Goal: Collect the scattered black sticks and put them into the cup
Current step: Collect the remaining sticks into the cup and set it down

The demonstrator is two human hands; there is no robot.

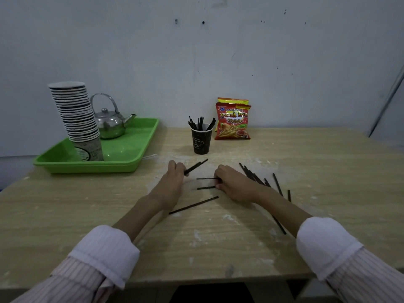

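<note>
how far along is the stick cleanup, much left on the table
Partway. Several thin black sticks already stand in the dark paper cup. The left hand grips a few; the right hand pinches one. One long stick and a pile are left on the wooden table.

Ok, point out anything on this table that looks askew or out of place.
The stack of paper cups on the green tray leans left, away from the kettle. Loose black sticks lie scattered on the table.

Both arms wear pale pink, finely striped shirt sleeves (105,259) with cuffs folded back, forearms bare.
</note>
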